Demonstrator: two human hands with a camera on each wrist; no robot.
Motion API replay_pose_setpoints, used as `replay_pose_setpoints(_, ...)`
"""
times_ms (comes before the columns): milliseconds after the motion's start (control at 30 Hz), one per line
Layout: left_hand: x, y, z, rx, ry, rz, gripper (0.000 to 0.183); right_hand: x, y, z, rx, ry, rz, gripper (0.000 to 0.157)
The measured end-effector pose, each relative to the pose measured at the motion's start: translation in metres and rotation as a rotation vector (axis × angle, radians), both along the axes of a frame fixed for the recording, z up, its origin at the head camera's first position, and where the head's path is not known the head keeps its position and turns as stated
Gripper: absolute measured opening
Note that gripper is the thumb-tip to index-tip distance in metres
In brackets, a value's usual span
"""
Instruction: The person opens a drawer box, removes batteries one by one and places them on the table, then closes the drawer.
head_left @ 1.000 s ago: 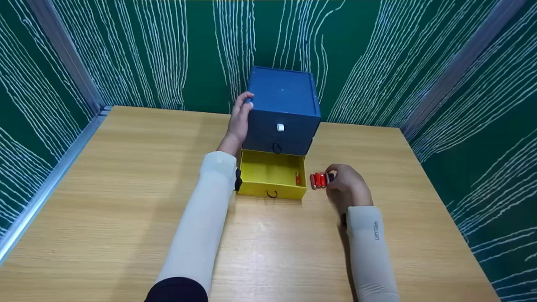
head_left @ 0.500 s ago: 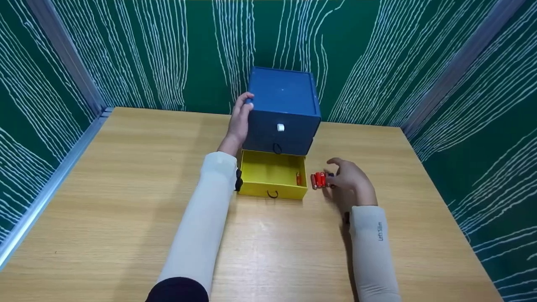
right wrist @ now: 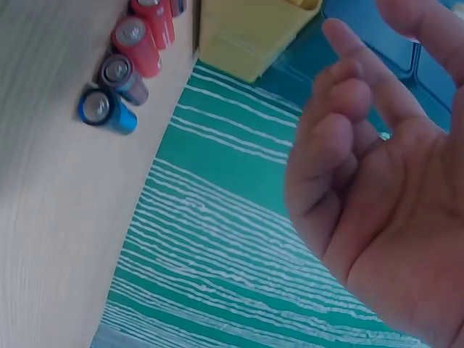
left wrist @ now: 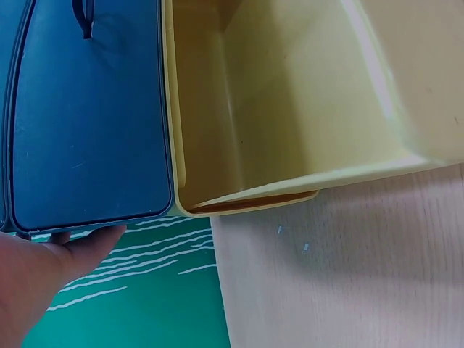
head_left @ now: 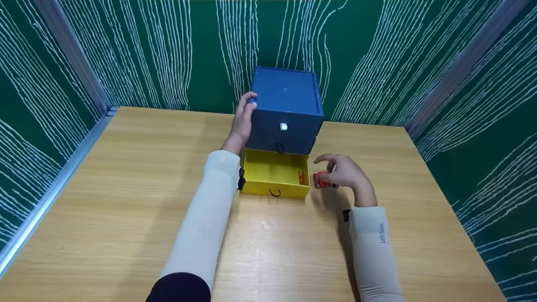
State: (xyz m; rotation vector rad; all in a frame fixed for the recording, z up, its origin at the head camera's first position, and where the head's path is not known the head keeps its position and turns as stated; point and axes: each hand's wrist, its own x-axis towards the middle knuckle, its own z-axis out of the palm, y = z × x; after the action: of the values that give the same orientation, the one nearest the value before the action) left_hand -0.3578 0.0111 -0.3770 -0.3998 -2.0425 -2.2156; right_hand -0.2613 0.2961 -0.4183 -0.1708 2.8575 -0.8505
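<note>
My left hand (head_left: pixel 242 121) rests against the left side of a blue drawer cabinet (head_left: pixel 287 92), its fingertips at the top edge. Below the blue drawers, a yellow drawer (head_left: pixel 275 189) is pulled out. An orange-red battery (head_left: pixel 301 178) lies along its right inner wall. Just right of the drawer, several batteries stand or lie in a row on the table, partly hidden by my right hand (head_left: pixel 344 171). That hand hovers over them, index finger reaching left and the other fingers bent. In the right wrist view its palm holds nothing, and a blue battery (right wrist: pixel 105 110) ends the row beside red batteries (right wrist: pixel 135 45).
The wooden table (head_left: pixel 126 188) runs up to green walls (head_left: pixel 209 54) with white wavy lines. A white knob (head_left: pixel 283 126) and a black loop (head_left: pixel 280 147) stick out from the cabinet's front. Another dark loop (head_left: pixel 275 193) hangs on the yellow drawer's front.
My right hand has come up off the batteries and moved slightly toward the cabinet, its index finger straightening out. My left hand keeps its place on the cabinet.
</note>
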Motion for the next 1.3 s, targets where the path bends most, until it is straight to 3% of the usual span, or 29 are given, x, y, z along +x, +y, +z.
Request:
replay_pose_setpoints(267,-0.003,-0.001,-0.006,-0.002,-0.006,0.016,0.029,-0.003,-0.021,-0.005,0.021,0.037,0.038,0.040)
replay_pose_setpoints(633,-0.002,0.004,-0.002,-0.001,0.001,-0.011,0.031,-0.009,-0.044,-0.012,0.096,-0.074,0.014,0.042)
replay_pose_setpoints(867,0.015,0.003,0.015,-0.006,-0.004,-0.018,0.034,-0.015,-0.053,-0.016,0.193,-0.013,0.062,0.045)
replay_pose_setpoints(1100,0.019,0.001,0.018,-0.026,-0.005,-0.007,0.035,-0.022,-0.057,-0.023,0.407,0.134,0.118,0.043)
replay_pose_setpoints(1300,0.019,0.001,0.018,-0.004,-0.014,-0.011,0.036,-0.021,-0.061,-0.027,0.442,0.090,0.082,0.039)
